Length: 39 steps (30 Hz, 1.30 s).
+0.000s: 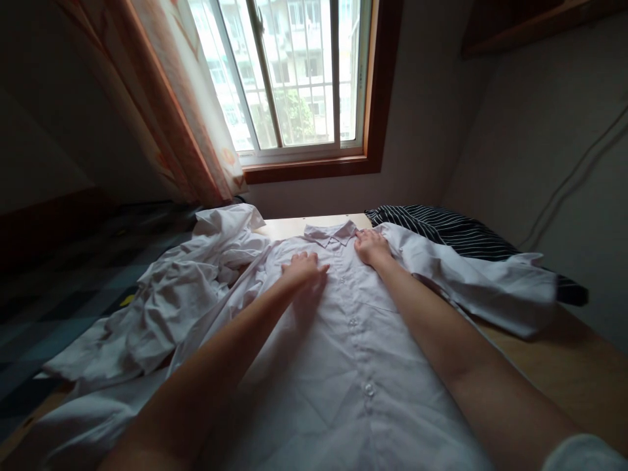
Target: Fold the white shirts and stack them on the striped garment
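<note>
A white button-up shirt [324,366] lies spread out with its buttoned front facing up and its collar [331,232] at the far end. My left hand [304,267] rests on the chest of the shirt, left of the button line, with its fingers apart. Beside the collar, at the shirt's right shoulder area, my right hand [371,246] has its fingers curled against the fabric. The right sleeve [490,281] stretches out toward the right. Part of the shirt is hidden under my forearms.
Crumpled white clothing [181,288] lies to the left, next to a dark checked cloth [29,314]. Black striped fabric [441,226] sits at the back right of the wooden table [564,360]. Beyond are a window [294,78] and an orange-patterned curtain [167,98].
</note>
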### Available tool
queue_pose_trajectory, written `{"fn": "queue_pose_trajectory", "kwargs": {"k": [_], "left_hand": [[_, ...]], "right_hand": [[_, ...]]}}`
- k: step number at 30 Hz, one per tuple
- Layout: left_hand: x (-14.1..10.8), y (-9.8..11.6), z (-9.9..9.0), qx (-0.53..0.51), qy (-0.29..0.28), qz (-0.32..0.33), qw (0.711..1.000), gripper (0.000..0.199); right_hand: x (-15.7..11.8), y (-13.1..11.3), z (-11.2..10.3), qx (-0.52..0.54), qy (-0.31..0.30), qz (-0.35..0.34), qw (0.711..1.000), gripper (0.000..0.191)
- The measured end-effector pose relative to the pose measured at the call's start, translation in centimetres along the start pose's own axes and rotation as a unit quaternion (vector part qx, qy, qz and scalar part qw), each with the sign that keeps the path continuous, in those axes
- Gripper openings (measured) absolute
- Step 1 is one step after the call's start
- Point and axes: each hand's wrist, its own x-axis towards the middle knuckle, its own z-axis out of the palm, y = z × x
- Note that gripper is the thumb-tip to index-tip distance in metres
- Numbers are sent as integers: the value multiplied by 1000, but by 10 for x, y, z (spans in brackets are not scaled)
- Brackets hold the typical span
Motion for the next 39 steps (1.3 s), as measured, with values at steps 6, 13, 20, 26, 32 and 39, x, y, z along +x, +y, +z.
{"fn": "queue_pose_trajectory", "kwargs": {"k": [6,13,20,26,32,39], "left_hand": [[-33,-36,28,26,43,30,998,58],[-33,-56,32,39,46,26,998,61],[-34,-52,31,45,41,26,998,64],[-35,-51,29,33,37,29,998,65],[-34,-52,29,21,29,28,999,67],[-32,-53,30,22,33,30,999,65]], "right_hand": [[0,1,0,13,0,-4,1000,53],[-6,1,-8,33,32,-12,999,45],[-26,-10,-33,70,134,-77,986,43],[-66,-39,-42,85,59,-136,985,41],[-106,-8,-29,43,-64,-131,988,49],[-105,36,-24,11,-22,-102,994,47]]}}
